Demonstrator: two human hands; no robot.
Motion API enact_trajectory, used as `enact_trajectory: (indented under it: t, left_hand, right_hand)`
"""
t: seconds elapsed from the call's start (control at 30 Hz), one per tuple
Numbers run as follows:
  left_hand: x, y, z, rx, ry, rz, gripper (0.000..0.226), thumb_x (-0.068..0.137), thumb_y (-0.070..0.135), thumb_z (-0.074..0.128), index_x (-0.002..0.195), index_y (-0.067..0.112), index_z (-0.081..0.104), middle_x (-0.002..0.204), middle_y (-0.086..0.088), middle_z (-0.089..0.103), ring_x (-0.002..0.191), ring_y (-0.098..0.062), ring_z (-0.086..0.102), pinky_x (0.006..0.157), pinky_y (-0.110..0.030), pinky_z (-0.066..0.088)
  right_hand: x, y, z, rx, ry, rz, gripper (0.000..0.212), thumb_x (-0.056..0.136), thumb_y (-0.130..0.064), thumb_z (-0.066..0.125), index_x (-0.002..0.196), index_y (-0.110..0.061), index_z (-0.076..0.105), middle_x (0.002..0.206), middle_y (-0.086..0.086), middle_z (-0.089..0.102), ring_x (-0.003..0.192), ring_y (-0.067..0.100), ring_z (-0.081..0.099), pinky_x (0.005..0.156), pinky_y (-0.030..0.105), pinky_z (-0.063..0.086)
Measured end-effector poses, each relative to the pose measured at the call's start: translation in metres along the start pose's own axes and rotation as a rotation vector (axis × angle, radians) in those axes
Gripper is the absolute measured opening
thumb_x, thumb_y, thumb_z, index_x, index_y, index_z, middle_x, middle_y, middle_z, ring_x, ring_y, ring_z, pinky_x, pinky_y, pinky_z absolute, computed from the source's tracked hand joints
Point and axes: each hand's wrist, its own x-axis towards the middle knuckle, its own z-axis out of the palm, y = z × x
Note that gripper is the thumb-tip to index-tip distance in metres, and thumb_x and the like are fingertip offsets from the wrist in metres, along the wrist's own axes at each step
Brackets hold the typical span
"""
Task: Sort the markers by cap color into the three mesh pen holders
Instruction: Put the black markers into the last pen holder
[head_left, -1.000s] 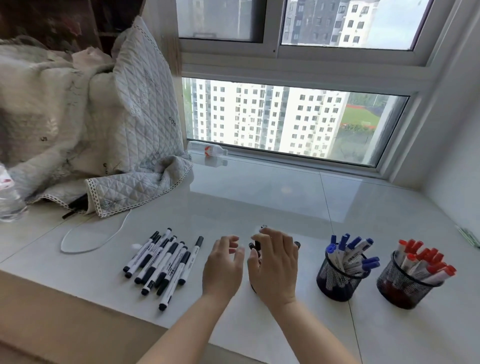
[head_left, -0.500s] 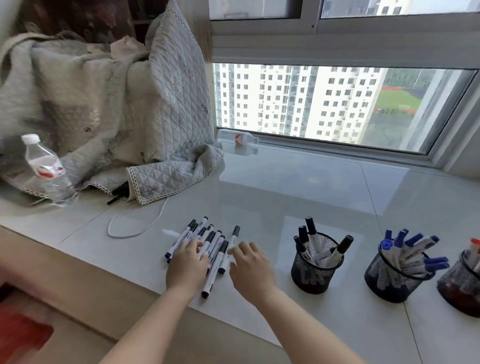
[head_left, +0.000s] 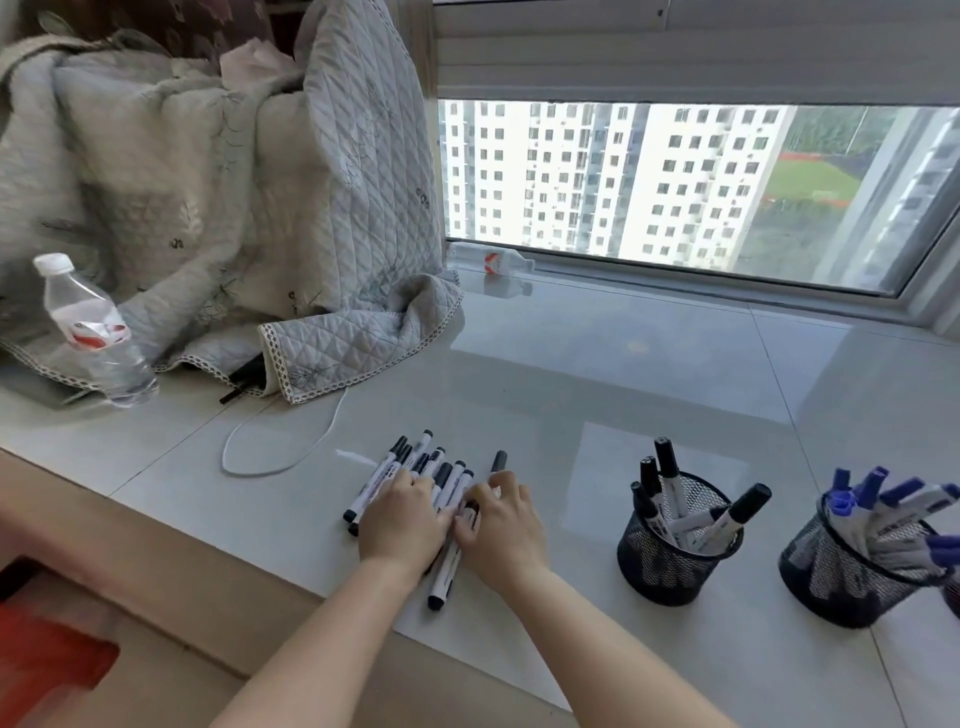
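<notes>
Both hands have come down onto the black-capped markers (head_left: 415, 483) at lower centre, closing in since half a second ago. Left hand (head_left: 400, 525) lies flat across them; right hand (head_left: 501, 525) curls on the pile's right edge — grip unclear. Markers run bottom-to-top, tilted right — the black-marker holder (head_left: 670, 545) sits rightward, nearer the right hand.

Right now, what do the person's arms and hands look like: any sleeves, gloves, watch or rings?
Both forearms are bare up to the frame edge, no sleeves in view. The left hand and right hand are ungloved, with no watch, bracelet or ring visible on the sides shown.
</notes>
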Motion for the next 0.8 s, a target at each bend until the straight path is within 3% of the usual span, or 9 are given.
enact_trajectory:
  t: [0.3,0.47,0.6,0.8]
  left_hand:
    - [0.009,0.013,-0.001,0.061,-0.08,-0.043,0.055,0.085,0.054,0.051,0.118,0.01,0.051,0.119,-0.009,0.053,0.11,-0.024,0.055,0.081,-0.033,0.047]
    - [0.011,0.03,0.003,0.082,-0.189,-0.077,0.042,0.089,0.028,0.048,0.123,0.004,0.045,0.127,-0.014,0.05,0.115,-0.029,0.053,0.086,-0.034,0.045]
    - [0.007,0.038,0.01,0.043,-0.222,-0.121,0.037,0.09,0.02,0.045,0.121,0.001,0.042,0.127,-0.017,0.051,0.116,-0.032,0.052,0.088,-0.037,0.045]
    - [0.001,0.042,0.012,0.007,-0.232,-0.148,0.028,0.088,0.014,0.045,0.114,0.002,0.044,0.12,-0.015,0.059,0.112,-0.031,0.056,0.085,-0.033,0.046]
  right_hand:
    - [0.001,0.009,-0.006,0.116,-0.004,0.102,0.033,0.086,-0.027,0.049,0.117,-0.018,0.052,0.127,0.005,0.037,0.122,0.022,0.036,0.098,0.028,0.034]
    - [0.001,0.015,-0.009,0.047,-0.018,0.168,0.042,0.088,-0.02,0.044,0.129,-0.01,0.04,0.127,0.011,0.039,0.119,0.027,0.037,0.098,0.03,0.03]
    - [0.003,0.018,-0.015,0.031,-0.114,0.241,0.055,0.086,-0.017,0.044,0.138,-0.008,0.027,0.129,0.012,0.037,0.121,0.029,0.039,0.098,0.033,0.033]
    - [-0.006,0.022,-0.026,-0.154,-0.206,0.322,0.036,0.092,-0.008,0.031,0.128,-0.001,0.035,0.132,0.016,0.043,0.121,0.03,0.045,0.099,0.033,0.036]
